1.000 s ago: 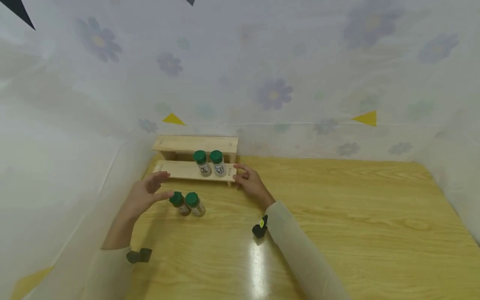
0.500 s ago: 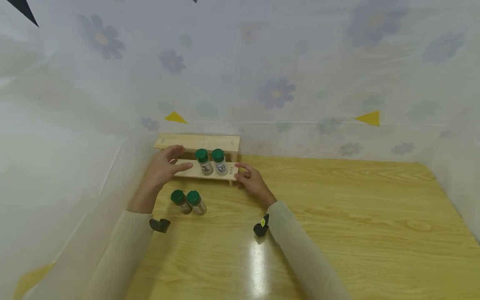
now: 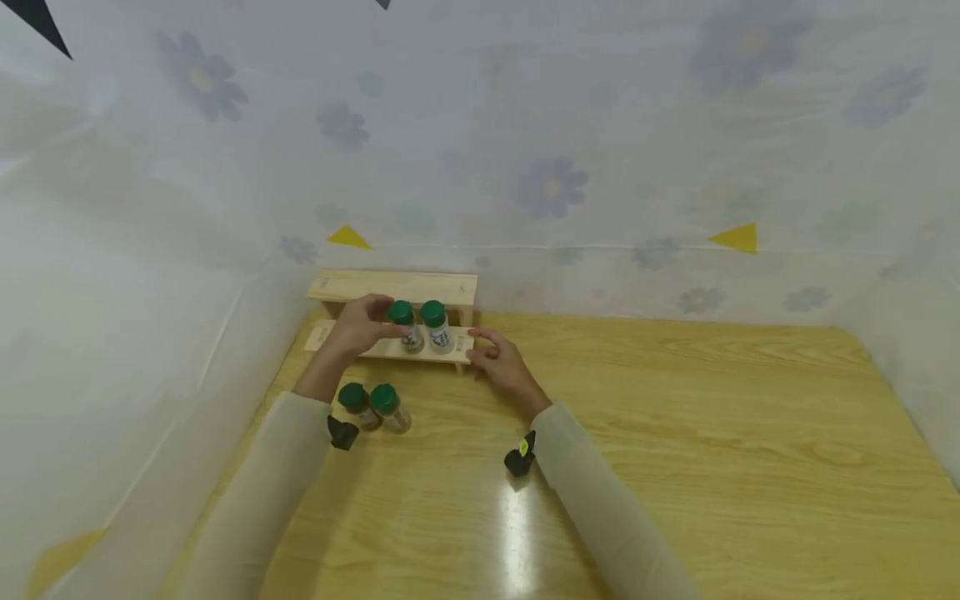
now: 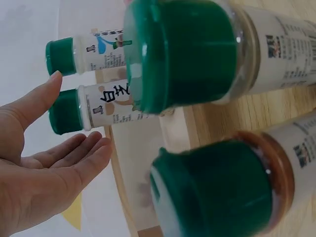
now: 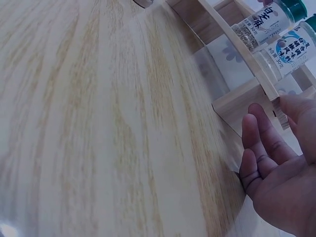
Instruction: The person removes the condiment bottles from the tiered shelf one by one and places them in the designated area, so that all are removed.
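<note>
A two-tier wooden rack (image 3: 345,283) stands at the back left. Two seasoning jars with green caps are upright on its lower board: a left jar (image 3: 412,340) with sesame-like grains and a right jar (image 3: 439,337). My left hand (image 3: 358,332) reaches around the left jar, thumb at its cap (image 4: 64,111) and the other fingers on the far side, fairly straight, with a gap showing in the left wrist view. At the board's right end my right hand (image 3: 506,364) pinches the rack between thumb and forefinger; its other fingers (image 5: 269,140) extend below.
Two more green-capped jars, a left one (image 3: 358,406) and a right one (image 3: 392,408), stand on the wooden table (image 3: 675,433) in front of the rack, near my left forearm. A flowered white sheet (image 3: 480,125) hangs behind and along the left side.
My left hand has moved from beside the table jars, up and right over the rack's lower board, to the left jar there. The right hand stays at the rack's end.
</note>
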Demonstrator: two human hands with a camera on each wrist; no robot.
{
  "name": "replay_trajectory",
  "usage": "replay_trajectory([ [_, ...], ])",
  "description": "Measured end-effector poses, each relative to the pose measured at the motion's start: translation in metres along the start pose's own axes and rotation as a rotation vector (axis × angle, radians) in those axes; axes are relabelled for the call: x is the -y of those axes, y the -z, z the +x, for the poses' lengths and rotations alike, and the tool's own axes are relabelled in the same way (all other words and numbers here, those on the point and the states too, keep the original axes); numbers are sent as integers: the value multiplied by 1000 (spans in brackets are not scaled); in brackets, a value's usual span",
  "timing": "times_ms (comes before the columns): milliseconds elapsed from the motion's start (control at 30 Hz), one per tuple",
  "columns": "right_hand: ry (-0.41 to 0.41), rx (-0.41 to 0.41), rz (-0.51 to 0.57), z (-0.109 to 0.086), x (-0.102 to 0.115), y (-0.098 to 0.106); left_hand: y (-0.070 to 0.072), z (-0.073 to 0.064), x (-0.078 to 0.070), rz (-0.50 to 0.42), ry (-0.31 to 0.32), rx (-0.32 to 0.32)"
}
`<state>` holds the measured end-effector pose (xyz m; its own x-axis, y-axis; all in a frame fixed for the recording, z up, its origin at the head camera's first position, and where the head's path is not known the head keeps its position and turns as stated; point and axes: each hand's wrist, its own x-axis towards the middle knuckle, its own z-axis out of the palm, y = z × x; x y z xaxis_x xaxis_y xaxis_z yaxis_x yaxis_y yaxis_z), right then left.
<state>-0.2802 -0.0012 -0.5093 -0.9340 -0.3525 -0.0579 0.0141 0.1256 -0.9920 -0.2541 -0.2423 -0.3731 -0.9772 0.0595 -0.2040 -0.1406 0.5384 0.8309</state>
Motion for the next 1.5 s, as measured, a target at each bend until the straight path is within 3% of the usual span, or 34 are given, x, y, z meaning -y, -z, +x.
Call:
replay_trajectory([
  [267,1,2,-5,0,2,-6,-6,4,8,39,-5,-31],
  [633,-27,9,7,1,5,-3,-11,6,15,103,-65,-74],
  [1000,-33,-35,-8,3,-1,-1,-11,6,12,144,-75,-109],
  [1267,-26,-30,-12,3,1,0,-2,-7,5,168,-146,-169],
  [1500,-19,-21,-3,2,4,-2,8,-35,1,132,-239,-213],
])
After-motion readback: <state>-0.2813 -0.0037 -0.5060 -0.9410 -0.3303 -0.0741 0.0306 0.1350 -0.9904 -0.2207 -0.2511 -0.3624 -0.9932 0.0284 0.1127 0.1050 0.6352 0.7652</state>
